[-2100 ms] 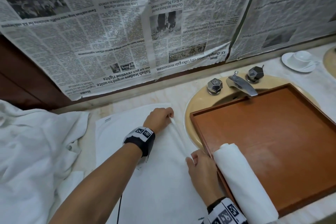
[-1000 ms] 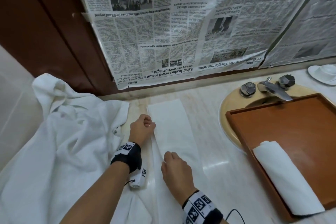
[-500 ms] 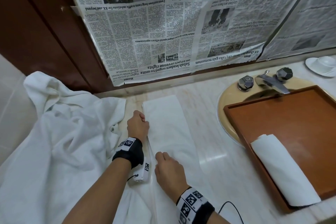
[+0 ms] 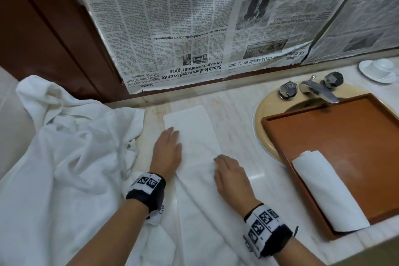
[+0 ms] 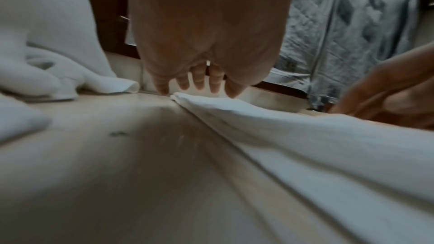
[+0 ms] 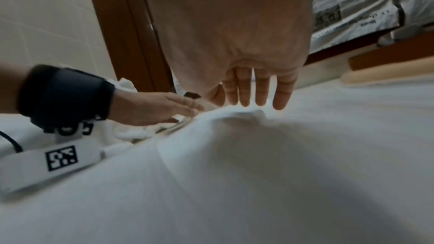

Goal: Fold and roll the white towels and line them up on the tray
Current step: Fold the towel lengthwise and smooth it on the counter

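Observation:
A white towel (image 4: pixel 194 136) folded into a long narrow strip lies on the marble counter, running from the wall toward me. My left hand (image 4: pixel 167 149) lies flat with straight fingers on the strip's left edge (image 5: pixel 187 97). My right hand (image 4: pixel 228 173) presses flat on the strip nearer to me, its fingers (image 6: pixel 260 90) straight on the cloth (image 6: pixel 234 155). One rolled white towel (image 4: pixel 326 190) lies at the near left side of the brown wooden tray (image 4: pixel 345 131), which sits over the sink.
A heap of loose white towels (image 4: pixel 64 157) covers the counter to the left. The tap and two knobs (image 4: pixel 311 88) stand behind the tray. A white cup and saucer (image 4: pixel 380 69) sit at far right. Newspaper (image 4: pixel 194 28) covers the wall.
The towel has gone from a wide sheet to a narrow strip. Both hands, curled on its edge before, now lie flat on it. The view shifted left.

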Available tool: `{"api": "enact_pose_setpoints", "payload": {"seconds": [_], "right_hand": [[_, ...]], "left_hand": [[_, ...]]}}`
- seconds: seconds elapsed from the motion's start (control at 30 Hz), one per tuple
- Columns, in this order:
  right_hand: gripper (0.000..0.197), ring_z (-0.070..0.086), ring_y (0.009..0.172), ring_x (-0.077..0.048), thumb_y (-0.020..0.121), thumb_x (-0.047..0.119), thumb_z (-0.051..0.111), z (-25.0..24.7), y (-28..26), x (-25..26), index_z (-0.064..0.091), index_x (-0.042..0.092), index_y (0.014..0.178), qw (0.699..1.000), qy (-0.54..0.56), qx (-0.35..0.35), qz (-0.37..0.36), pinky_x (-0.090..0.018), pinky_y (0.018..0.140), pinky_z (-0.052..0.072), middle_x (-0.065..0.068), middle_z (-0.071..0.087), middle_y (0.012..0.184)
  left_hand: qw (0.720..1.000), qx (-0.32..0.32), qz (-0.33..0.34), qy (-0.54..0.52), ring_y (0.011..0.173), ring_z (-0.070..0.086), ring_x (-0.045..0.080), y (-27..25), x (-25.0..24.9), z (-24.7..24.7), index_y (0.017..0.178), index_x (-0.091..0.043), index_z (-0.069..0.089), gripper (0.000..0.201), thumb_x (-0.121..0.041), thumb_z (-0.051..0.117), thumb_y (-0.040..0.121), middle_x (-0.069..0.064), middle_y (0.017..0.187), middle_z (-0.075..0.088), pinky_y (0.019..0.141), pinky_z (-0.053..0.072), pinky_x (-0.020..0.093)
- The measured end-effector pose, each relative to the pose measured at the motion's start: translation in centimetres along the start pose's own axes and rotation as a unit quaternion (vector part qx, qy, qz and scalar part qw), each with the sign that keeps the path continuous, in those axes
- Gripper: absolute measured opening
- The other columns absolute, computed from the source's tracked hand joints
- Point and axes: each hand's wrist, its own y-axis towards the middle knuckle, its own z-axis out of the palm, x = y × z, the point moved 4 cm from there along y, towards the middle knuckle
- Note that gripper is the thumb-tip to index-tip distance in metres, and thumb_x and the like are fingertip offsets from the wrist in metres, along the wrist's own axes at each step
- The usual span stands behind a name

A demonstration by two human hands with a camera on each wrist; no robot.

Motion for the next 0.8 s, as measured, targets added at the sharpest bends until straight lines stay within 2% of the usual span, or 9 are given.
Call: {"api": "enact_pose_setpoints", "payload": {"seconds": [0.17, 0.2, 0.27, 0.3, 0.37, 0.5, 0.63, 0.73, 0.8], "right_hand": [[0.055, 0.055, 0.13, -0.024, 0.092, 0.042, 0.038, 1.7, -1.9, -2.2, 0.056, 0.016, 0.137, 0.985, -0.108, 0.136, 0.0, -0.046, 0.096, 0.05, 0.0, 0.052, 0.146], [0.061, 0.047, 0.137, -0.022, 0.093, 0.047, 0.033, 1.8, -2.0, -2.4, 0.049, 0.017, 0.144, 0.982, -0.118, 0.148, 0.01, -0.048, 0.103, 0.045, 0.001, 0.044, 0.153], [0.076, 0.01, 0.151, -0.015, 0.092, 0.058, 0.014, 2.0, -1.7, -3.1, 0.02, 0.02, 0.157, 0.975, -0.116, 0.19, 0.022, -0.049, 0.118, 0.018, 0.008, 0.009, 0.165], [0.081, -0.007, 0.15, -0.012, 0.088, 0.062, 0.004, 2.1, -1.3, -3.5, 0.004, 0.023, 0.159, 0.971, -0.113, 0.209, 0.026, -0.048, 0.12, 0.005, 0.012, -0.007, 0.164], [0.087, -0.019, 0.149, -0.012, 0.08, 0.067, -0.007, 1.9, -0.1, -4.1, -0.009, 0.027, 0.157, 0.969, -0.129, 0.211, 0.031, -0.047, 0.12, -0.005, 0.017, -0.022, 0.159], [0.09, -0.016, 0.151, -0.015, 0.078, 0.072, -0.005, 1.1, 2.9, -5.3, -0.009, 0.029, 0.157, 0.968, -0.129, 0.214, 0.036, -0.049, 0.12, -0.005, 0.019, -0.021, 0.16], [0.075, -0.015, 0.151, -0.015, 0.097, 0.067, 0.019, 0.5, 5.6, -6.4, -0.007, 0.032, 0.158, 0.968, -0.126, 0.216, 0.03, -0.051, 0.12, -0.004, 0.02, -0.017, 0.162], [0.071, -0.01, 0.152, -0.013, 0.101, 0.06, 0.026, 0.1, 6.3, -6.8, 0.001, 0.029, 0.159, 0.974, -0.089, 0.205, 0.035, -0.049, 0.12, -0.001, 0.018, -0.009, 0.164], [0.069, -0.001, 0.152, -0.012, 0.099, 0.06, 0.02, -0.5, 5.5, -6.6, 0.013, 0.026, 0.158, 0.985, -0.057, 0.158, 0.042, -0.045, 0.12, 0.006, 0.014, 0.003, 0.165]], "left_hand": [[0.976, 0.188, -0.006, 0.11, 0.153, -0.007, 0.017, -1.3, -0.9, 2.7, 0.158, -0.034, 0.007, 0.06, -0.051, 0.026, 0.104, -0.007, 0.167, -0.008, 0.12, 0.002, 0.057], [0.972, 0.202, -0.009, 0.119, 0.153, -0.011, 0.016, -1.2, -0.7, 2.8, 0.158, -0.036, 0.001, 0.061, -0.054, 0.022, 0.104, -0.009, 0.166, -0.014, 0.12, -0.001, 0.057], [0.967, 0.219, -0.011, 0.13, 0.152, -0.016, 0.014, -0.8, -0.4, 2.9, 0.157, -0.039, -0.005, 0.062, -0.058, 0.018, 0.103, -0.011, 0.164, -0.02, 0.119, -0.005, 0.058], [0.966, 0.222, -0.015, 0.134, 0.152, -0.017, 0.014, -0.5, -0.3, 2.9, 0.157, -0.04, -0.007, 0.062, -0.059, 0.017, 0.102, -0.011, 0.164, -0.021, 0.119, -0.006, 0.057], [0.964, 0.224, -0.021, 0.139, 0.151, -0.018, 0.014, 0.4, -0.2, 2.9, 0.156, -0.04, -0.008, 0.063, -0.06, 0.016, 0.102, -0.011, 0.163, -0.022, 0.119, -0.008, 0.057], [0.963, 0.229, -0.03, 0.138, 0.151, -0.017, 0.015, 3.3, -0.3, 3.1, 0.157, -0.039, -0.008, 0.064, -0.061, 0.015, 0.101, -0.009, 0.164, -0.023, 0.119, -0.008, 0.059], [0.963, 0.234, -0.039, 0.124, 0.151, -0.018, 0.015, 5.8, -0.3, 3.1, 0.157, -0.04, -0.008, 0.064, -0.062, 0.015, 0.101, -0.01, 0.163, -0.023, 0.117, -0.008, 0.062], [0.97, 0.217, -0.043, 0.103, 0.152, -0.015, 0.015, 6.3, -0.5, 2.9, 0.158, -0.039, -0.002, 0.065, -0.061, 0.019, 0.101, -0.011, 0.165, -0.018, 0.116, -0.008, 0.063], [0.976, 0.195, -0.047, 0.086, 0.153, -0.012, 0.017, 5.7, -0.8, 2.6, 0.159, -0.033, 0.003, 0.066, -0.058, 0.025, 0.102, -0.008, 0.166, -0.013, 0.118, -0.006, 0.061]]}}
